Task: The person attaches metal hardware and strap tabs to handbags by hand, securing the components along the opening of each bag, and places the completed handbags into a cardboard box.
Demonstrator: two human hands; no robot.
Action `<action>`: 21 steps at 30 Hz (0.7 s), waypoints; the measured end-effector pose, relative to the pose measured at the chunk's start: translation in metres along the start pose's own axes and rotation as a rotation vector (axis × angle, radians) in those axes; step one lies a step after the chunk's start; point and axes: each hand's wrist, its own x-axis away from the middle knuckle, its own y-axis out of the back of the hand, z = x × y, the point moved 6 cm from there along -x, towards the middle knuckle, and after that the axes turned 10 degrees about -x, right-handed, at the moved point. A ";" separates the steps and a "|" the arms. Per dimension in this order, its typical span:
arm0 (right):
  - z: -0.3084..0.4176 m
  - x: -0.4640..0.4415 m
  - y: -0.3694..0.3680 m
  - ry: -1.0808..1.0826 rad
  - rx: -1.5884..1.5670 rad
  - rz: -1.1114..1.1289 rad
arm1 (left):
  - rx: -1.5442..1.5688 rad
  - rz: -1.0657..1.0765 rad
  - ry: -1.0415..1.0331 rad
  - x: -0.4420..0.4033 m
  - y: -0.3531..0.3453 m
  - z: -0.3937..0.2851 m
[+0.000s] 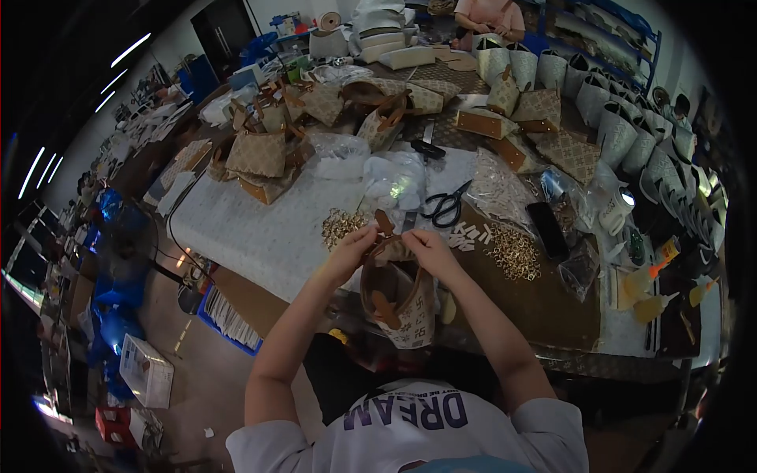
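A small patterned handbag (414,322) with brown leather trim sits in front of me at the table's edge, its mouth facing up. My left hand (356,251) is closed in a pinch on a brown leather strap (384,221) at the bag's far rim. Close beside it, my right hand (426,249) pinches the same strap area from the other side. The fingertips partly hide what lies between them. A brown leather tab (385,309) hangs on the bag's near side. Gold metal rings (341,227) lie in a pile just beyond my left hand.
Black scissors (446,209), a second pile of gold hardware (514,254) and a dark phone (547,229) lie to the right. Glue bottles (653,307) stand at the right edge. Finished-looking bags (259,154) crowd the back. A person (490,17) sits at the far side.
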 end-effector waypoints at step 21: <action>0.002 0.019 -0.020 -0.059 -0.027 -0.028 | 0.235 0.553 0.076 -0.004 0.011 0.001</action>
